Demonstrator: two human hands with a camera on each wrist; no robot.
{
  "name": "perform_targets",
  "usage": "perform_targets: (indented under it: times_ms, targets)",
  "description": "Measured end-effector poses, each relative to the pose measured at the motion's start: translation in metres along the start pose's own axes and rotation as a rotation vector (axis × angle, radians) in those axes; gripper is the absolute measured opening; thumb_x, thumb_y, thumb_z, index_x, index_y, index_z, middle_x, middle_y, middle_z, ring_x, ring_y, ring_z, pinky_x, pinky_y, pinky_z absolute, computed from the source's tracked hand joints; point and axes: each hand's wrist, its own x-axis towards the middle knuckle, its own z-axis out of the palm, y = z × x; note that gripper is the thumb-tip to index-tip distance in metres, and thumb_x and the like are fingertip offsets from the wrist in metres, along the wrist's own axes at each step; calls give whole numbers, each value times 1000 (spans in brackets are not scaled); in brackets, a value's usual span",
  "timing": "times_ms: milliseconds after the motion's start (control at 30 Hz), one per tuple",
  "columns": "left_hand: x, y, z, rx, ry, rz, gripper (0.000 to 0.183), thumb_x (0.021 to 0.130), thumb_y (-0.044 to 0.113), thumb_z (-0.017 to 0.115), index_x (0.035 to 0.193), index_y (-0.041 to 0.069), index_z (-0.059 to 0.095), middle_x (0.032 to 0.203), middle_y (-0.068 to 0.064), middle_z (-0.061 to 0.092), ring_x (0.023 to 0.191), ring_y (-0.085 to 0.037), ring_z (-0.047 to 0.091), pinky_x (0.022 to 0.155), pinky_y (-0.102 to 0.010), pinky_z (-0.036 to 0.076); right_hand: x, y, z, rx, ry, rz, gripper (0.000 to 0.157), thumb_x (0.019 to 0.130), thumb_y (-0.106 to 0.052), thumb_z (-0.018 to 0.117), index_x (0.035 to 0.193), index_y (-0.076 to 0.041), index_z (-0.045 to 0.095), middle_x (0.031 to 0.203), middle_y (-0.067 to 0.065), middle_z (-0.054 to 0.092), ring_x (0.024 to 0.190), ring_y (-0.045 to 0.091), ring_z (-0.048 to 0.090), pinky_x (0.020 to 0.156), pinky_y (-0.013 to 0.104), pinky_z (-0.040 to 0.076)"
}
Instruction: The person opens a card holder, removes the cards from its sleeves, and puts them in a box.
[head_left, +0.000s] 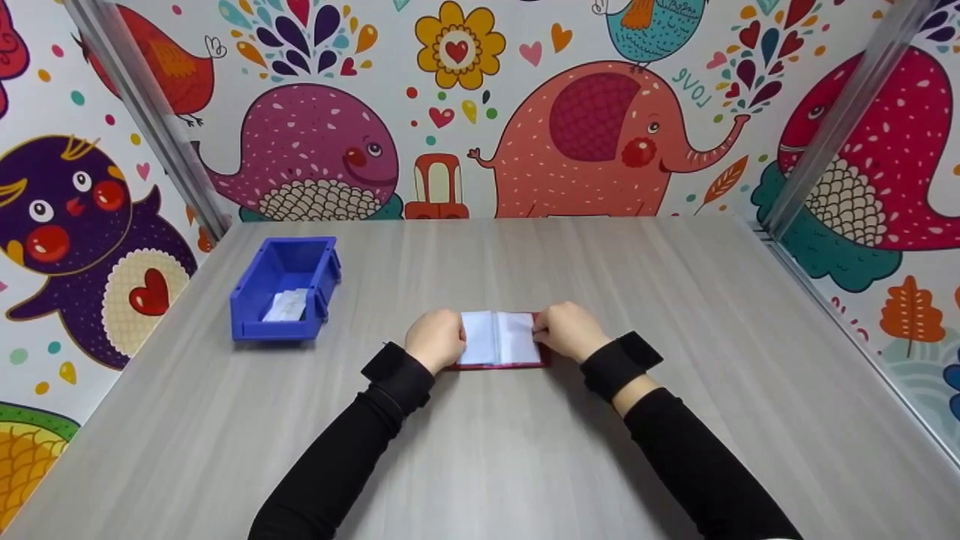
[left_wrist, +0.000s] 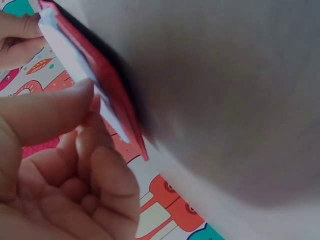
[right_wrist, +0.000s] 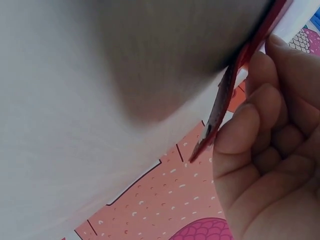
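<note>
A small red card holder (head_left: 516,339) lies spread open in the middle of the table, its pale, clear-looking sleeves facing up. My left hand (head_left: 436,340) pinches its left side between thumb and index finger, the other fingers curled below. On the opposite side, my right hand (head_left: 571,330) pinches the right edge in the same way. The left wrist view shows the red cover (left_wrist: 112,80) edge-on, close over the table. A stitched red flap (right_wrist: 220,110) sticks out past the fingers in the right wrist view.
A blue plastic bin (head_left: 279,330) stands on the left of the table with white cards (head_left: 287,305) inside. Behind the grey wood-look table (head_left: 480,450) rises a wall (head_left: 450,112) printed with cartoon animals. Metal posts (head_left: 150,112) stand at the back corners.
</note>
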Motion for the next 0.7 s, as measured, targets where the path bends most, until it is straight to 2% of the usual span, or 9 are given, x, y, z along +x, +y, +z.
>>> perform_targets:
  times_ms: [167, 400, 700]
  targets:
    - [2, 1, 2, 14, -5, -12, 12, 72, 1, 68, 64, 10, 66, 67, -3, 63, 64, -25, 60, 58, -40, 49, 1, -1, 1, -9, -2, 7, 12, 79, -3, 78, 70, -7, 73, 68, 2, 66, 63, 20, 59, 64, 38, 52]
    - [0, 1, 2, 14, 20, 6, 13, 72, -1, 67, 64, 9, 65, 67, -3, 62, 64, -26, 61, 59, -41, 50, 1, -3, 3, -99, 16, -43, 14, 78, -3, 79, 67, -8, 71, 70, 3, 68, 66, 24, 65, 63, 40, 52]
    - [-1, 0, 2, 7, 8, -2, 11, 72, 0, 67, 67, 9, 67, 70, -4, 65, 68, -27, 62, 61, -41, 51, 2, -7, 5, -105, 18, -82, 18, 79, -3, 78, 64, -9, 68, 66, 2, 65, 61, 22, 61, 61, 38, 51]
